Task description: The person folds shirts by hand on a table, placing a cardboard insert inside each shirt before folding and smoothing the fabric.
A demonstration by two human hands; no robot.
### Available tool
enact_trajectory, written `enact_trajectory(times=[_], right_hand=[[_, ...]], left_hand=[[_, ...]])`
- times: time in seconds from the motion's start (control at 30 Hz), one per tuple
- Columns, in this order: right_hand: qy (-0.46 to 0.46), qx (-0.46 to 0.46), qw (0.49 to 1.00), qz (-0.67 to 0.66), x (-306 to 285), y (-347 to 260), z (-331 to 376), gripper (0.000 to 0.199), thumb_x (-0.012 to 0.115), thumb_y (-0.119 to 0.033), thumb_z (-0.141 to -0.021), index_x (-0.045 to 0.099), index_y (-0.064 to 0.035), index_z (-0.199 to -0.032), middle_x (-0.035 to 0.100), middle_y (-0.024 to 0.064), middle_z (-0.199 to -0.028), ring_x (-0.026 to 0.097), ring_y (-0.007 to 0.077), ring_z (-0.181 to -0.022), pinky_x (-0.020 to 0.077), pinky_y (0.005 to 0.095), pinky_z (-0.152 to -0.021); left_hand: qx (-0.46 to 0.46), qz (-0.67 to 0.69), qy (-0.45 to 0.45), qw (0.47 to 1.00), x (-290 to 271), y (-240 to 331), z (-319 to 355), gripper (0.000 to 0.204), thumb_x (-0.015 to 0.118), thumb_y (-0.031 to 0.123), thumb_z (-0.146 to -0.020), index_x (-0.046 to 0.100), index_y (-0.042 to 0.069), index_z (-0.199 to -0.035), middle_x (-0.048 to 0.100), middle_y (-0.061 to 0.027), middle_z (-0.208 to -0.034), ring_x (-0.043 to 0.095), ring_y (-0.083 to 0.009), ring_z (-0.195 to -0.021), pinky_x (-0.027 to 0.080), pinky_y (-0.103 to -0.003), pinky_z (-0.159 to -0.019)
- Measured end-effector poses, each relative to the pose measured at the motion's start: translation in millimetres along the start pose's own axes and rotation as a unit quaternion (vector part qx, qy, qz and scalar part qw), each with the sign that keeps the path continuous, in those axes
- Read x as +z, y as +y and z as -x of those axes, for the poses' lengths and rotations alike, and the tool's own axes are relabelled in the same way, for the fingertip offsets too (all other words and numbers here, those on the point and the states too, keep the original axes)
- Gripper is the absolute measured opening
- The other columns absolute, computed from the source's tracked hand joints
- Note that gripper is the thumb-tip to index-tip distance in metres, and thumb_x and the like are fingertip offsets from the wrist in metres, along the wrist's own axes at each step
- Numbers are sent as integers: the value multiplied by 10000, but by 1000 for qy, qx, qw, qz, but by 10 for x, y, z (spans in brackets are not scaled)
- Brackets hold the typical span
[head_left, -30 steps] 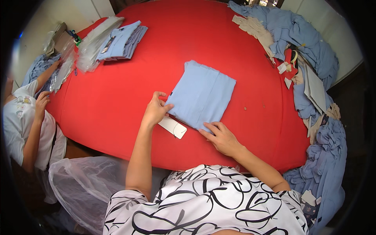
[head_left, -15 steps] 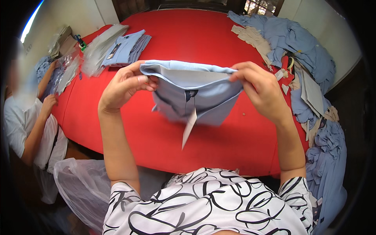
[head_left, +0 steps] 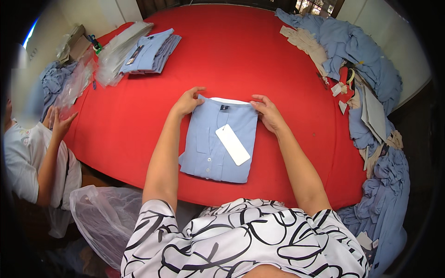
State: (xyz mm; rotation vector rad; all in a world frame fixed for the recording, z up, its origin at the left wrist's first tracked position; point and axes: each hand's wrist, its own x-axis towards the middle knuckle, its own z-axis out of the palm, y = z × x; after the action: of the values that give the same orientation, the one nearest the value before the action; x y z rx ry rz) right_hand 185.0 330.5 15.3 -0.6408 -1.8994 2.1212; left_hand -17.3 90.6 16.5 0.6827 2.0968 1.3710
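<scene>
A folded light-blue shirt [head_left: 197, 139] lies flat on the red-covered table in front of me, collar end away from me. A blank white hang tag [head_left: 232, 145] rests on its front, strung from near the dark neck label [head_left: 225, 108]. White card shows along the far neck edge. My left hand [head_left: 188, 101] touches the shirt's far left corner, its fingers stretched past the edge. At the far right corner my right hand [head_left: 269, 113] has its thumb against the cloth and its fingers apart from it. Both hands look open.
A stack of folded blue shirts [head_left: 148, 53] and clear plastic bags [head_left: 111, 60] sit at the far left, near scissors [head_left: 94, 42]. Another person [head_left: 37, 157] sits at the left. Heaped blue garments [head_left: 361, 55] and grey card sheets [head_left: 371, 111] line the right edge.
The shirt has come down from between my raised hands onto the table, its tag now flat on it. My hands have lowered and loosened. The other person's hands have lifted.
</scene>
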Motion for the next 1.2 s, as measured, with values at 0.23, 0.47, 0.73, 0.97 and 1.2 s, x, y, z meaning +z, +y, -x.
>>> enact_trajectory(times=[0.23,0.47,0.73,0.97,1.2], right_hand=[[-41,17,998,35,-112,117,-80,322,613,-44,-940,545,-1,-1252,650,85,-1048,634,141,-933,511,283,-850],[100,-23,988,116,83,-8,322,533,726,-152,-868,487,75,-1286,649,123,-928,666,196,-869,564,320,-750],[-7,65,989,-135,97,132,554,435,571,32,-910,438,53,-1323,635,172,-1160,651,226,-1061,531,360,-951],[-124,103,890,-427,99,312,456,488,458,78,-903,392,42,-1385,531,212,-1331,561,290,-1234,466,444,-1053],[69,-49,975,206,299,102,1098,585,562,-96,-927,337,38,-1450,370,260,-1485,369,361,-1394,320,450,-1141]], left_hand=[[-100,5,-132,986,-267,88,-180,290,625,32,-889,677,16,-1174,665,-92,-1102,631,-157,-995,522,-304,-863],[98,-382,-17,919,206,528,-103,372,725,282,-831,700,48,-1120,653,-164,-1169,605,-316,-1109,493,-417,-941],[163,-224,-111,954,1070,933,15,377,750,342,-832,658,37,-1034,683,-166,-1034,640,-303,-988,499,-404,-840],[137,-224,-195,945,1119,894,-166,325,690,321,-882,624,53,-1055,689,-167,-1005,671,-282,-951,515,-400,-800],[316,-312,-8,896,1381,274,-164,382,728,381,-834,613,53,-994,655,-134,-938,625,-354,-875,495,-436,-764]])
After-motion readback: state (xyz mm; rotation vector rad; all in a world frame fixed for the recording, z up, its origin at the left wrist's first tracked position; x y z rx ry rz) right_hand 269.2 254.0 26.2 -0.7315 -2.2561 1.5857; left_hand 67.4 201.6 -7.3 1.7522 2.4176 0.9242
